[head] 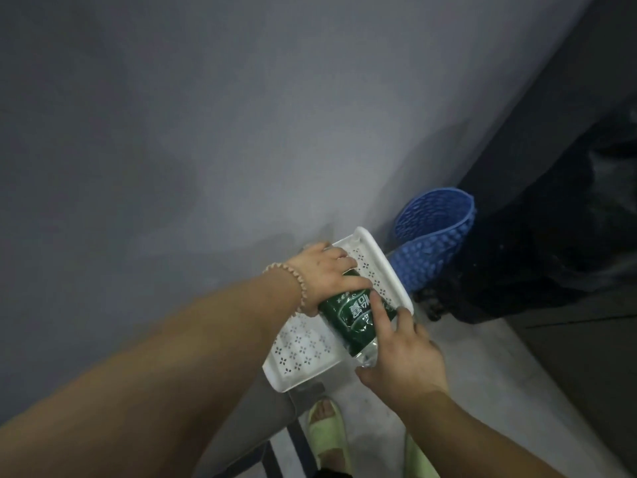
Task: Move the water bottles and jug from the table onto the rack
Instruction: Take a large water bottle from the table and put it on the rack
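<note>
While both hands grip it, the clear plastic water bottle with a dark green label (351, 313) lies tilted across the white perforated plastic rack shelf (303, 346); the left hand (327, 274), a beaded bracelet (296, 281) at its wrist, closes over the bottle's far end; the right hand (403, 353) clasps the near end, forefinger laid on the label; a blue openwork plastic basket (434, 236) stands just beyond the shelf, against the grey wall (206, 132); pale green slippers (327, 436) show on the floor below.
</note>
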{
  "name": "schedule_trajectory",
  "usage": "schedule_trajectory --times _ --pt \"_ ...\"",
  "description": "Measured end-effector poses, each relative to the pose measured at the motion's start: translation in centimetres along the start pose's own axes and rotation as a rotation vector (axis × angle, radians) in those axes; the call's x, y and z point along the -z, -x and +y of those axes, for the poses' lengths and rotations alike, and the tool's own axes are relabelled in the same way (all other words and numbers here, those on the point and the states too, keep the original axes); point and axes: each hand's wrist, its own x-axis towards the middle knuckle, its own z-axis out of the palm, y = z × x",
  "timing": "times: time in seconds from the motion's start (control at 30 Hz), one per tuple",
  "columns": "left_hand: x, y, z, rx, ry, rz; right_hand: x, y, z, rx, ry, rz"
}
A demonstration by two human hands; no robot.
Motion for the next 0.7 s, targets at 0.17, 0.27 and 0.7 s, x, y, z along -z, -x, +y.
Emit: schedule_trajectory --times 0.17,0.27,0.7 --pt "-1.5 -2.5 -2.7 -0.088 0.019 0.026 -1.1 -2.6 -1.3 -0.102 -0.013 0.005" --pt "-2.6 -3.6 -3.5 -0.116 0.012 0.078 -1.2 -3.7 -1.5 -0.135 0.023 -0.001" --pt "-6.6 -5.3 -3.9 -0.099 0.067 0.104 -2.7 -4.7 -2.2 -0.183 0.000 -0.042"
